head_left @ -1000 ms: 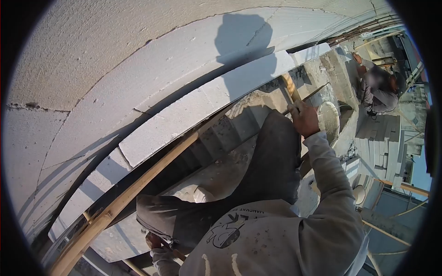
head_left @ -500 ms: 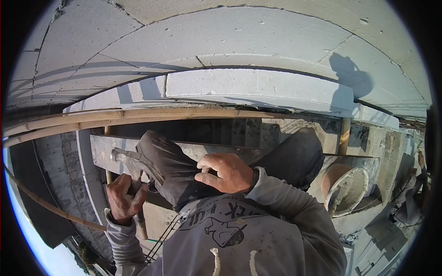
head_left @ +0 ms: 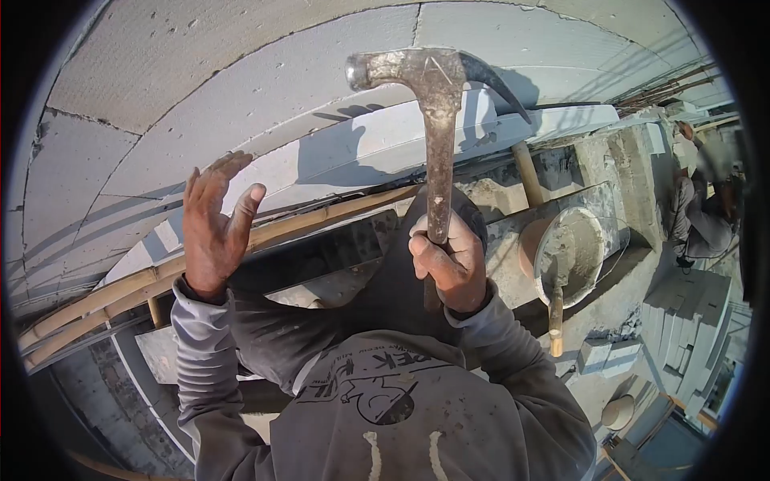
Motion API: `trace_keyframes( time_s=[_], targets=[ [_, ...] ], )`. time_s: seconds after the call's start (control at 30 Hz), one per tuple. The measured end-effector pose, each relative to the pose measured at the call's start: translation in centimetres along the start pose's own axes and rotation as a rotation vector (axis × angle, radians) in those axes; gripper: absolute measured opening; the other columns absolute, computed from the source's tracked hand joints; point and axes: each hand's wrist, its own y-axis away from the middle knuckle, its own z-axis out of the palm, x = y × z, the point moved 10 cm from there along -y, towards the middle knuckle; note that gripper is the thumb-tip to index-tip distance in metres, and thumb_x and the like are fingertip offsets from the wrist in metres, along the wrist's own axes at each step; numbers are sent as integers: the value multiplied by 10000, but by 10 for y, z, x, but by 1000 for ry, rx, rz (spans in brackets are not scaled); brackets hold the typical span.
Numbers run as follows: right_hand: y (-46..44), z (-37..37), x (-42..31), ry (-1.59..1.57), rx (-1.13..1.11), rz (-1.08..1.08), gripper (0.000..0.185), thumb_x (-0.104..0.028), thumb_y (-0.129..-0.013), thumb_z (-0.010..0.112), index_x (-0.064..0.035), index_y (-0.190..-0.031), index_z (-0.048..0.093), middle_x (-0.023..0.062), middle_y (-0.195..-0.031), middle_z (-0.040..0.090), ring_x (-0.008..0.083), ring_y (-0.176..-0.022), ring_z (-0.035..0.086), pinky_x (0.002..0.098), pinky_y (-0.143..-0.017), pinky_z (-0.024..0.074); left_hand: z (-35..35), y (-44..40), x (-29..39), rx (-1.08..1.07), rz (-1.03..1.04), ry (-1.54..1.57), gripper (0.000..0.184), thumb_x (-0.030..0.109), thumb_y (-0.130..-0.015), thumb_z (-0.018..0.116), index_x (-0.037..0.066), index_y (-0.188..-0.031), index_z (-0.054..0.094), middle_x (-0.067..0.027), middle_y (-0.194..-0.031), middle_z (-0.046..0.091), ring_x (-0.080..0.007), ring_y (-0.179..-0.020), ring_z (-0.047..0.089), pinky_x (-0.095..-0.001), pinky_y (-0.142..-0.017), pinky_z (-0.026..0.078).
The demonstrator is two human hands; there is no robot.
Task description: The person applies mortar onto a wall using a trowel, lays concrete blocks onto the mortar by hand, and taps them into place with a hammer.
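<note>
A worn claw hammer [head_left: 439, 148] is held upright in my right hand [head_left: 453, 260], whose fingers are wrapped round its handle. The hammer's head is in front of the white block wall [head_left: 313, 68], with the claw curving to the right; I cannot tell whether it touches the blocks. My left hand [head_left: 212, 228] is raised with its fingers stretched and thumb apart, holding nothing. It is close to the row of white blocks [head_left: 345, 152] and above the bamboo poles [head_left: 313, 218].
To my right stands a bucket [head_left: 589, 284] with grey mortar and a tool with a wooden handle [head_left: 556, 325] in it. A plank [head_left: 501, 240] runs beside my legs. Another person [head_left: 706, 212] crouches at far right, near stacked grey blocks [head_left: 690, 313].
The hammer, earlier low at my left hand, is now raised in my right hand. My left hand has let go, risen and spread its fingers. The view has turned toward the right.
</note>
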Motion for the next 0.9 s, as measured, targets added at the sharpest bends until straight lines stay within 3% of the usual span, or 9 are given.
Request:
trace_keyframes(
  time_s=[0.1,0.2,0.33,0.4,0.53,0.6,0.73,0.8,0.9],
  targets=[
    [36,-101,14,-117,391,0,147,-169,-861,559,-36,-898,508,26,-643,489,97,-494,474,243,-453,391,24,14,-112,5,-217,-204,452,397,-897,545,39,-1173,562,-189,-1175,576,-326,-1113,529,-444,-968,369],
    [63,-195,51,-88,740,170,122,-178,-874,532,-60,-877,503,1,-587,449,110,-448,449,265,-410,393,41,34,-182,-71,-311,-207,466,390,-900,521,34,-1200,544,-208,-1185,566,-354,-1125,518,-430,-973,371],
    [47,-276,126,-284,755,353,134,-188,-856,554,-64,-877,510,16,-612,468,133,-443,461,288,-393,392,63,37,-206,-192,-247,-297,479,393,-922,463,61,-1265,500,-186,-1215,560,-347,-1144,515,-426,-1003,342],
    [28,-280,146,-339,642,425,121,-192,-854,561,-76,-854,525,2,-598,465,133,-452,464,299,-400,396,76,45,-229,-274,-422,-157,471,410,-931,429,94,-1272,503,-181,-1234,549,-344,-1160,503,-431,-1008,336],
    [-5,-272,144,-232,548,495,121,-215,-885,538,-98,-869,514,-33,-584,448,105,-456,443,264,-415,388,97,46,-246,-366,-488,-123,451,409,-933,415,67,-1196,547,-212,-1166,572,-361,-1102,528,-412,-953,383],
    [-21,-281,142,-189,554,490,135,-228,-892,530,-95,-872,513,-36,-584,442,107,-462,439,266,-421,389,99,44,-254,-309,-437,-156,441,402,-932,419,52,-1159,562,-222,-1147,574,-371,-1074,535,-407,-917,404],
    [-41,-318,137,-381,684,368,146,-216,-890,526,-109,-802,479,-37,-600,434,116,-469,422,267,-436,390,92,51,-243,-266,-472,-146,506,478,-918,421,54,-1140,584,-202,-1157,577,-367,-1091,527,-440,-960,353],
    [-44,-338,144,-468,780,335,152,-211,-892,518,-117,-789,457,-34,-609,431,117,-474,422,275,-436,395,81,57,-243,-256,-517,-458,585,550,-903,394,50,-1137,589,-208,-1146,580,-368,-1103,519,-455,-973,330],
    [-55,-339,158,-484,762,382,161,-209,-894,511,-122,-771,455,-38,-597,418,114,-471,419,280,-439,398,88,59,-259,-260,-508,-347,641,594,-891,369,47,-1153,578,-220,-1140,577,-375,-1107,511,-454,-971,334]
  ],
)
